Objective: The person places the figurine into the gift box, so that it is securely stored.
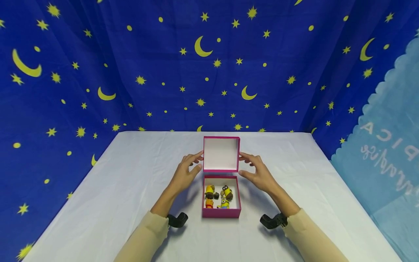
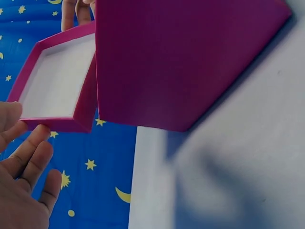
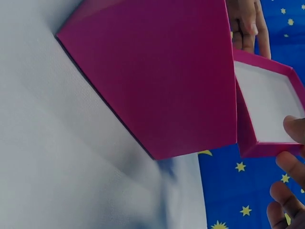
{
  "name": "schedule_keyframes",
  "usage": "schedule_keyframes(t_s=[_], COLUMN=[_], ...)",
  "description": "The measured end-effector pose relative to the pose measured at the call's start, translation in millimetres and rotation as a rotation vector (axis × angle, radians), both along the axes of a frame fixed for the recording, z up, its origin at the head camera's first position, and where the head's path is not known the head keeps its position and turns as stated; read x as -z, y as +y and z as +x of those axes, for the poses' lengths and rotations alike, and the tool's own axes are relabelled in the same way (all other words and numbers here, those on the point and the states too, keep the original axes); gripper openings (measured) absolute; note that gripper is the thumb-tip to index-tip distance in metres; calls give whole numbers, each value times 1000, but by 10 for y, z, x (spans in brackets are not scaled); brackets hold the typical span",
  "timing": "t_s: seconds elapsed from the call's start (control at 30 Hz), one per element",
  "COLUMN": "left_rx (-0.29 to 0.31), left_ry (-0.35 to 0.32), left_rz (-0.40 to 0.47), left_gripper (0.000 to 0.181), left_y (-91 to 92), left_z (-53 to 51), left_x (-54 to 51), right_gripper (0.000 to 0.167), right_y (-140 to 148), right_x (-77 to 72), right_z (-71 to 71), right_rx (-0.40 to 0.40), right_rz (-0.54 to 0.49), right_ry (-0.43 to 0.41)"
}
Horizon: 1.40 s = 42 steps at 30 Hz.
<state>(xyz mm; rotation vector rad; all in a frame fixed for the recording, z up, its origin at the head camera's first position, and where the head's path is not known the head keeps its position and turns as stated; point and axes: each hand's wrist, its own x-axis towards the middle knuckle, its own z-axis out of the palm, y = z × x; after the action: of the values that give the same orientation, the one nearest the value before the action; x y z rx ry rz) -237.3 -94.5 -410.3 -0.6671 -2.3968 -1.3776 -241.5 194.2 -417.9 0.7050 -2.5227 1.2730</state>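
Note:
A magenta box lid (image 1: 221, 154) with a white inside stands raised behind its box, inner face toward me. My left hand (image 1: 185, 176) holds the lid's left side, and my right hand (image 1: 260, 176) holds its right side. In the wrist views, each thumb is by the lid's inner edge, with fingers along the outer wall. Directly in front, the open magenta box (image 1: 221, 213) rests on the table. Inside it lie several small toy figures: a yellow one (image 1: 210, 189), a red-and-orange one (image 1: 209, 203), a goggled yellow one (image 1: 227, 191) and a blue-and-yellow one (image 1: 224, 203).
A white cloth covers the table (image 1: 144, 189). Behind it hangs a blue curtain (image 1: 170, 65) with yellow moons and stars. At the right is a light blue cloth (image 1: 386, 153) with lettering. Black wrist mounts (image 1: 178, 220) sit near the sleeves.

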Motion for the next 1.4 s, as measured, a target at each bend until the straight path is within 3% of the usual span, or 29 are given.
schedule_keyframes(t_s=[0.17,0.33,0.4,0.57,0.67,0.8,1.03,1.2,1.4], left_rx=[24,39,37,-10,-37,-58,-91,-113,-119], left_ry=[-31,-62,-68,-98,-123,-152,-219,-280,-322], left_rz=[62,136,161,225,254,283,328,349,339], left_gripper=[41,38,37,32,29,27,24,23,22], left_y=[0,44,55,28,22,26,39,51,82], left_z=[57,286,328,224,238,292,371,416,575], left_x=[21,-196,-215,24,73,85,90,90,-38], right_gripper=[61,54,50,40,35,31,25,23,23], right_y=[-11,-109,-136,-173,-196,-206,-128,-117,-120], right_x=[-18,-219,-282,-317,-320,-285,10,69,100], right_z=[89,289,353,423,450,462,351,373,443], right_rx=[22,50,55,63,79,114,161,193,201], right_rz=[-32,-67,-80,-121,-141,-143,-188,-234,-262], right_ry=[-24,-51,-58,-72,-77,-79,-99,-110,-132])
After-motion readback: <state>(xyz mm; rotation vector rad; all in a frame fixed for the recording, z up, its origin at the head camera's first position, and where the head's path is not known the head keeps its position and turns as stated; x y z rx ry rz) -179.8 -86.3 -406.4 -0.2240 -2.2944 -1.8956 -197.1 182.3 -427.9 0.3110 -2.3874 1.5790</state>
